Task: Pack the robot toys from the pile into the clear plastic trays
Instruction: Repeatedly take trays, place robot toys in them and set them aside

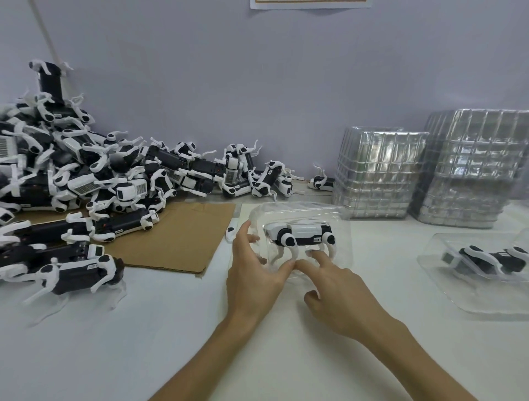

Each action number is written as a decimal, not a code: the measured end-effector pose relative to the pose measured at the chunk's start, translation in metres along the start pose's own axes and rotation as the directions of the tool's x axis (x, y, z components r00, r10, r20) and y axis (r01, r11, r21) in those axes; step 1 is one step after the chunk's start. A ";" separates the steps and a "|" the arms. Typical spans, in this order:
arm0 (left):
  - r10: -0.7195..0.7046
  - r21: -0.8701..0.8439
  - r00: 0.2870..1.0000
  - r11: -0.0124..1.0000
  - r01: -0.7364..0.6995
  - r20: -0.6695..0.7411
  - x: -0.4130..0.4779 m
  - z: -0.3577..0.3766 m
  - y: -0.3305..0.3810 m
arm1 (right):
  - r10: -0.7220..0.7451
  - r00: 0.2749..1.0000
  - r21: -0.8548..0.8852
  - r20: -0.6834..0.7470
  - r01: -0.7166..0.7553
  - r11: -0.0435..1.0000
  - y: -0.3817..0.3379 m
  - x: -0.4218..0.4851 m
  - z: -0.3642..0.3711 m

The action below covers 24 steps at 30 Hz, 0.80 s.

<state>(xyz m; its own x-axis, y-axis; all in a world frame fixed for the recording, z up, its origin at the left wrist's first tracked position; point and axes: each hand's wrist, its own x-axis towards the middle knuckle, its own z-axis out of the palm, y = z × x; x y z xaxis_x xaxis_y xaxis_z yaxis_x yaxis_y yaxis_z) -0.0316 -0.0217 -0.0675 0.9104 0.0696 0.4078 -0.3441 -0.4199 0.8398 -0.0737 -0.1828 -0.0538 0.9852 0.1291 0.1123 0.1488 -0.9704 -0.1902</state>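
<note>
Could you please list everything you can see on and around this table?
pile of robot toys: many, black and white, left, against the wall
cardboard sheet: one, brown, under the pile's near part
tray stacks: two, clear, back right
lone toy: one, black and white, left of the tray stacks
near tray: one, clear, centre, holds one white-backed toy
right tray: one, clear, right edge, holds one dark toy
small loose part: one, white, right of the cardboard
paper: one, white, on the wall, top edge
left hand: touches the near tray's left end
right hand: forefinger at the white-backed toy's legs
</note>
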 end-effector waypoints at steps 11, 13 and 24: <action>-0.174 -0.175 0.985 0.969 0.173 0.009 0.013 -0.004 -0.010 | -0.022 0.984 0.152 -0.174 0.049 0.987 0.004 0.001 -0.006; -0.250 -0.254 0.967 0.934 0.252 0.041 0.018 -0.007 -0.011 | -0.044 0.975 0.193 -0.216 0.087 0.977 0.005 0.001 -0.009; -0.324 -0.277 0.936 0.894 0.351 0.138 0.020 -0.011 -0.006 | 0.063 0.767 0.330 -0.639 0.200 0.923 0.007 -0.002 -0.016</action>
<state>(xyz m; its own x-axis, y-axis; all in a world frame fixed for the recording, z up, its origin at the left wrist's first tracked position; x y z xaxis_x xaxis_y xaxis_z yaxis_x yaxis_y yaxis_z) -0.0143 -0.0078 -0.0604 0.9953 0.0759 0.0598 -0.0521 -0.1002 0.9936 -0.0757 -0.1930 -0.0394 0.7108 -0.0922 0.6973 0.3618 -0.8022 -0.4749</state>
